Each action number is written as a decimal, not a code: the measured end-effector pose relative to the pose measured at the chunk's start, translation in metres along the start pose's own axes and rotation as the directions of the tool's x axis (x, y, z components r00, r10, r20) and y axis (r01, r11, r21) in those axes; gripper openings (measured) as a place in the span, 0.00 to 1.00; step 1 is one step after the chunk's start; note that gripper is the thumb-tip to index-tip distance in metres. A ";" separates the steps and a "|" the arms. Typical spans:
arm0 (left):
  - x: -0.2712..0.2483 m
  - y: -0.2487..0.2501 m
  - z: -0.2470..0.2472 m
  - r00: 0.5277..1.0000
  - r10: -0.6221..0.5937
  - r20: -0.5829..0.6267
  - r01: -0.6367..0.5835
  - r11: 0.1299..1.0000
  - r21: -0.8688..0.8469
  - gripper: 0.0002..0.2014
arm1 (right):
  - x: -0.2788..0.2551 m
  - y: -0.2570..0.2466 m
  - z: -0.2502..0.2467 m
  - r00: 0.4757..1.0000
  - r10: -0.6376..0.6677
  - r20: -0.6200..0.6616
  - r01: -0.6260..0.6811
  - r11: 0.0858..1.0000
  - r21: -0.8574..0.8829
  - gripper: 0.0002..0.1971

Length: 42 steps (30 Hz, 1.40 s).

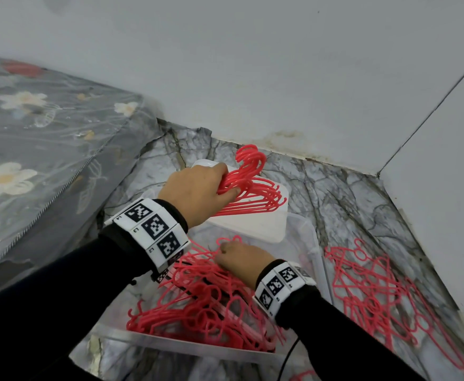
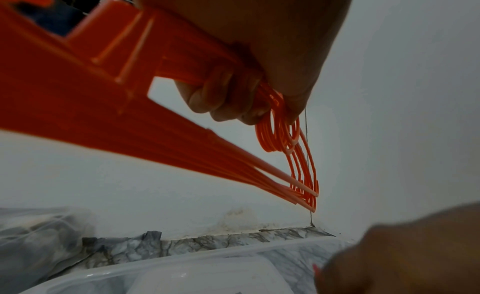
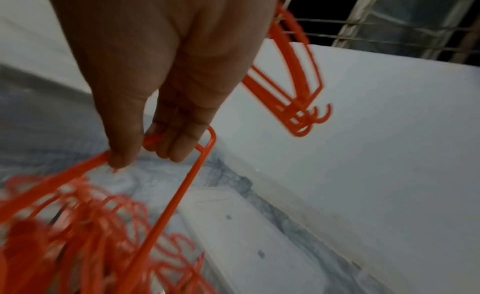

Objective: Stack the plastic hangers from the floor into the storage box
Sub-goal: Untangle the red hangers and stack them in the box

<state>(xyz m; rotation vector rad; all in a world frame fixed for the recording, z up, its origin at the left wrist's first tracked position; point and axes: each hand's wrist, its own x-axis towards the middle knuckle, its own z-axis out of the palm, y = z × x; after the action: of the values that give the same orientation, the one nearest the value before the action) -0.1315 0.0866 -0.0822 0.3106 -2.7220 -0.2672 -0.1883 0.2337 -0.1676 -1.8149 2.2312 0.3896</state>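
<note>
I see a clear storage box (image 1: 312,237) on the marbled floor (image 1: 343,193), near the wall corner. Inside it lies a tangled heap of pink-red hangers (image 1: 198,306), filling the box's 6 o'clock half. A white lid (image 1: 255,224) lies tilted over the box's 12 o'clock end, partly out past the rim.

Left hand (image 1: 198,191): fingers curled round a bundle of hangers (image 1: 253,193), held above the lid; hooks point to 12 o'clock, arms fan out toward 3 o'clock. The left wrist view confirms the grip, fingers (image 2: 221,97) wrapped at the necks of the bundle.

Right hand (image 1: 239,262): down in the box, above the heap. In the right wrist view, thumb and fingers (image 3: 176,142) pinch the top bar of a single hanger (image 3: 182,195), which slopes down into the heap.

A second loose pile of hangers (image 1: 376,295) lies on the floor at 3 o'clock of the box, outside it, just beside its wall.

At 9 o'clock, a bed (image 1: 33,127) with a grey floral cover under clear plastic.
</note>
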 end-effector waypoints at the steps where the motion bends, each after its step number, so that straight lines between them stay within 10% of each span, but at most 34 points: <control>1: 0.001 -0.001 -0.001 1.000 -0.006 -0.007 0.006 1.000 0.002 0.19 | -0.005 0.005 -0.008 0.999 0.029 -0.033 -0.028 0.999 0.032 0.11; 15: 0.000 -0.010 -0.002 0.984 -0.108 0.140 0.140 0.959 -0.246 0.43 | -0.078 0.062 -0.067 0.794 0.445 -0.414 -0.244 0.858 0.452 0.09; 22: -0.008 0.003 0.001 0.961 0.067 0.269 -0.002 0.973 -0.233 0.21 | -0.085 0.075 -0.072 0.664 0.589 -0.461 -0.222 0.744 0.631 0.08; 29: -0.006 0.004 0.007 0.971 0.057 0.233 -0.012 0.981 -0.192 0.22 | -0.080 0.067 -0.069 0.531 0.642 -0.553 -0.251 0.743 0.621 0.09; 35: -0.004 0.005 0.013 0.989 -0.041 0.144 0.076 0.966 -0.248 0.23 | -0.046 0.027 -0.060 0.733 0.539 -0.414 -0.123 0.704 0.700 0.06; 42: -0.006 0.008 0.018 0.987 -0.110 0.117 0.145 0.921 -0.362 0.23 | -0.020 0.010 -0.055 0.696 0.624 -0.356 -0.109 0.582 0.806 0.06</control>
<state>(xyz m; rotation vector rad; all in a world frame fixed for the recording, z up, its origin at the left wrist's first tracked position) -0.1345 0.0982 -0.0987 0.3739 -2.6701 -0.8399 -0.1952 0.2347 -0.1083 -1.0252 2.5887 -1.1068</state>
